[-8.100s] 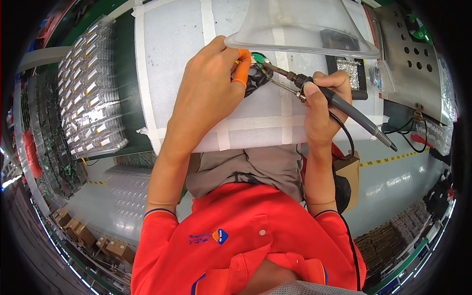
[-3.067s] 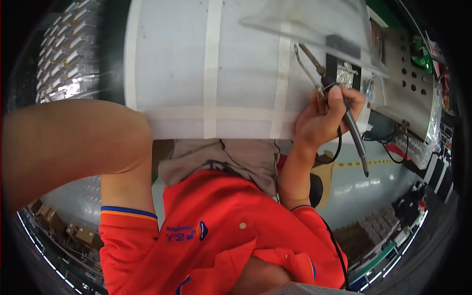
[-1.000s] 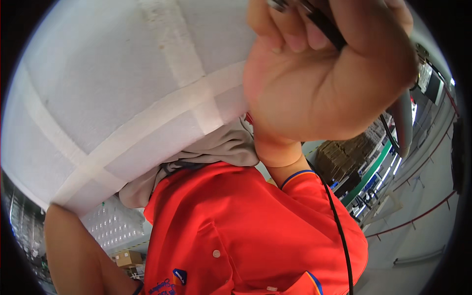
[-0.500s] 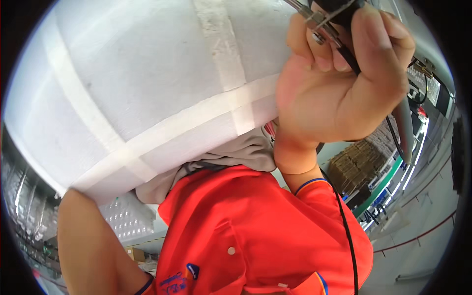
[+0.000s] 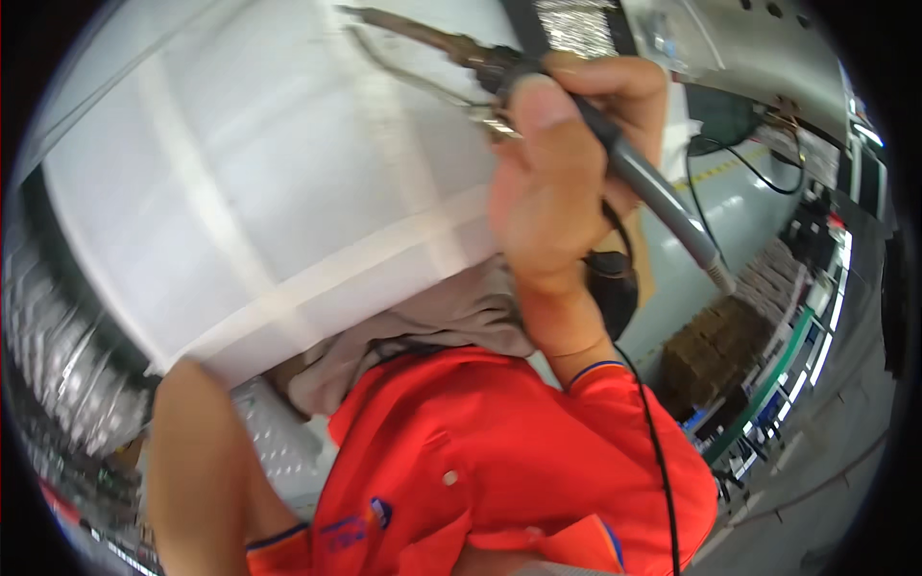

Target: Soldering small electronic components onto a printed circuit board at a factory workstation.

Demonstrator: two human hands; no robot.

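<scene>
In my right hand (image 5: 567,163) is a soldering iron (image 5: 663,197) with a grey handle, its fingers and thumb closed around it. The dark tip and a thin curved metal tube beside it point to the upper left, over a white sheet-covered work surface (image 5: 317,144) with pale tape strips; contact with the sheet cannot be made out. My left arm (image 5: 197,461) comes up at the lower left to the near edge of the white surface. The left hand itself does not show.
A thin black cable (image 5: 663,451) runs past my right sleeve. Silvery wrapped goods (image 5: 77,365) stand on the left. At the upper right is a metal housing (image 5: 778,58) with dangling black wire. Brown stacked material (image 5: 711,355) lies farther off on the right.
My right hand has shifted left and down and turned, so the soldering iron now shows along its length. The view has tilted a little, and the white surface appears moved slightly right.
</scene>
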